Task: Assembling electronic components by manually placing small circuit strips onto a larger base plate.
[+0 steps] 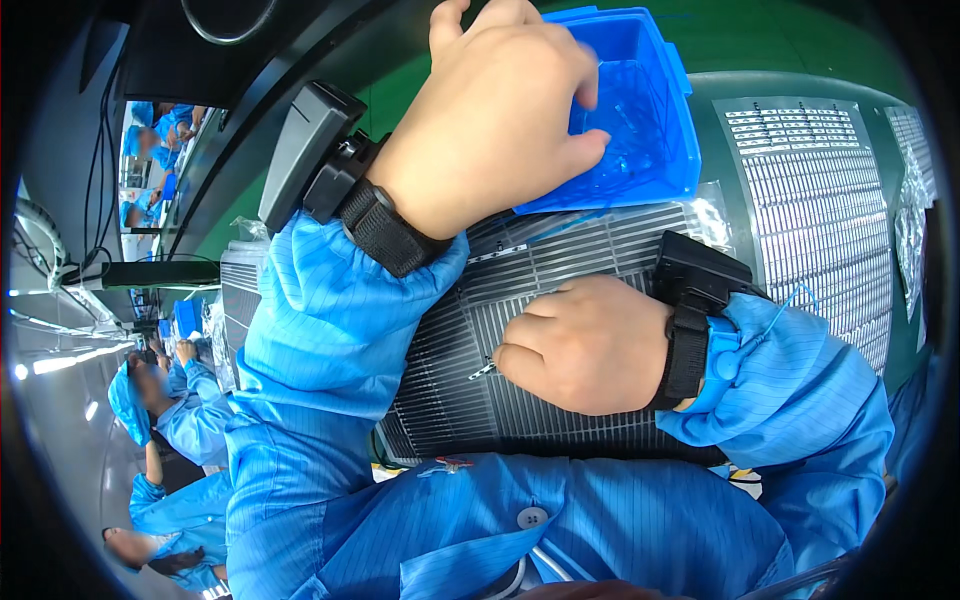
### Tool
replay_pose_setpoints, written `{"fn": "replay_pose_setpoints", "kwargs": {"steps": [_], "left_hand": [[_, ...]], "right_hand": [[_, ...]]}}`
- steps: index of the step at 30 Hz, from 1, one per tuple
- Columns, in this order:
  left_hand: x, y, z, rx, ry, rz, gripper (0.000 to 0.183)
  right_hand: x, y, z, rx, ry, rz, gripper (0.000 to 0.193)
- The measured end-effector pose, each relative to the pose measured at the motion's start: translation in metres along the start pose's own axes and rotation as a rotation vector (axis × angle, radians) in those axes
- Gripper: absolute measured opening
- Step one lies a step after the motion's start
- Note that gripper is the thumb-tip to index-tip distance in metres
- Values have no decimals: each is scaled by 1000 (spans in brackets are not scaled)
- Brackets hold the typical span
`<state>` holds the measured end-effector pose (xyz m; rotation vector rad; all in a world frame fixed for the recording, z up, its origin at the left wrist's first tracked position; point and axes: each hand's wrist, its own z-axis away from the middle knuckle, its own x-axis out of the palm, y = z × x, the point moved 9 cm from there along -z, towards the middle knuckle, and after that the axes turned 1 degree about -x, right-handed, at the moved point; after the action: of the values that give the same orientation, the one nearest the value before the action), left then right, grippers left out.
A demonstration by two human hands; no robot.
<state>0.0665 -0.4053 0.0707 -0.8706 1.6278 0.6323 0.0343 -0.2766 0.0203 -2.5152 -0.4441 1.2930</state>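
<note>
1. Your left hand (490, 105) is spreading its thumb and index finger apart over the opening of a blue plastic bin (683, 130); no object is showing between these two. The outer fingers are reaching the upper edge of the view.
2. Your right hand (600, 345) is curling its fingers downward, knuckles up. A small black-and-white strip (483, 371) is protruding at the tip of the index finger, over a dark slatted panel (450, 345). The fingertips are hiding underneath, so whether you are pinching the strip or only touching it cannot be told.
3. Beneath your left forearm, a second black-and-white strip (500, 253) is lying on the panel, slightly askew to the slats.
4. The bin is standing at the panel's far edge and is holding small glossy pieces (625, 125), too blurred to identify.
5. You are wearing a black strap with a boxy device on each wrist; a blue wristband (720, 360) is circling the right one, beside the strap.
6. To the right of the bin, a sheet of pale strips (820, 225) is lying in clear film on the green tabletop (728, 90).
7. Far left, co-workers in blue smocks (195, 500) are sitting or standing; their postures are hard to read.
</note>
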Motion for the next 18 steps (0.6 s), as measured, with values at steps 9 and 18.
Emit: {"fn": "replay_pose_setpoints", "kwargs": {"steps": [9,18], "left_hand": [[-21,2,10,-28,217,65,34],[-12,-3,20,-126,180,99,34]], "right_hand": [[0,1,-1,7,-9,-19,11],[1,1,0,5,-5,-18,12]]}}
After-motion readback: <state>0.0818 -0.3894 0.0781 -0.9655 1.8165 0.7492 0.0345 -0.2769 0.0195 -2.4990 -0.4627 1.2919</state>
